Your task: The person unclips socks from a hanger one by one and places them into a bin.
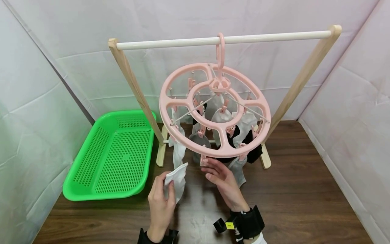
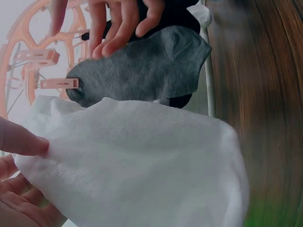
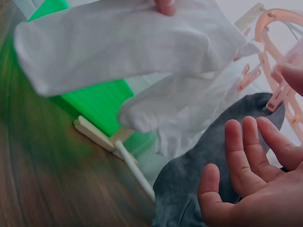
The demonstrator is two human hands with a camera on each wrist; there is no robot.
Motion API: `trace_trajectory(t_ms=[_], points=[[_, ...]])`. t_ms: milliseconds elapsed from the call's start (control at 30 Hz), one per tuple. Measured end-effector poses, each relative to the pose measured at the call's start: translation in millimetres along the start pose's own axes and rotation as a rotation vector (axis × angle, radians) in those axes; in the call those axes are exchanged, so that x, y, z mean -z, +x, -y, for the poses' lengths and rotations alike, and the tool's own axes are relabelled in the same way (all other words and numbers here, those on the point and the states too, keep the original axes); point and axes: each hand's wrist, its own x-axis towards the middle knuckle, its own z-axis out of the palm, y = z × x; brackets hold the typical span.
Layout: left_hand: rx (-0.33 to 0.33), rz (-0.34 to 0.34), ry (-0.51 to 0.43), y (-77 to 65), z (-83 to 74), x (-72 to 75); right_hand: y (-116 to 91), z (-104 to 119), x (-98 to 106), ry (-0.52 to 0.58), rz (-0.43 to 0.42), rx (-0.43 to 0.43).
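My left hand (image 1: 161, 200) pinches the top edge of a white sock (image 1: 177, 181) between thumb and fingers. In the left wrist view that white sock (image 2: 142, 161) spreads wide across the front. My right hand (image 1: 223, 184) is raised at the near rim of a round pink clip hanger (image 1: 223, 139), its fingers beside a pink clothes peg (image 1: 203, 160). Loosely extended, those fingers (image 3: 246, 156) show no sock between them in the right wrist view. Behind them a grey sock (image 3: 203, 156) hangs from a peg. Whether a fingertip touches the near peg is unclear.
The hanger hooks over a white bar (image 1: 170, 43) on a wooden stand (image 1: 134, 91). Several white, grey and black socks hang from its pegs, one white sock (image 1: 179, 154) at the left side. A green basket (image 1: 122, 162) stands on the brown table (image 1: 304, 189).
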Motion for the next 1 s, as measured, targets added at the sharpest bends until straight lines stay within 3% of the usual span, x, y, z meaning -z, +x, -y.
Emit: trace_trajectory(t_ms=[200,400,700,833,1000], points=[[-0.013,0.032,-0.004,2.6,5.5,3.5,-9,-8,10,-0.047,0.048,-0.026],[-0.048,0.067,0.004,5.6,7.0,6.4,-21,-15,21,-0.135,0.066,-0.118],[-0.137,0.137,0.072,7.1,12.1,13.9,-41,-24,34,-0.237,0.189,-0.208],[-0.179,0.107,0.100,7.5,16.2,18.0,-49,-24,40,-0.275,0.235,-0.242],[-0.176,0.097,0.122,11.7,19.2,25.6,-58,-21,44,-0.292,0.232,-0.294]])
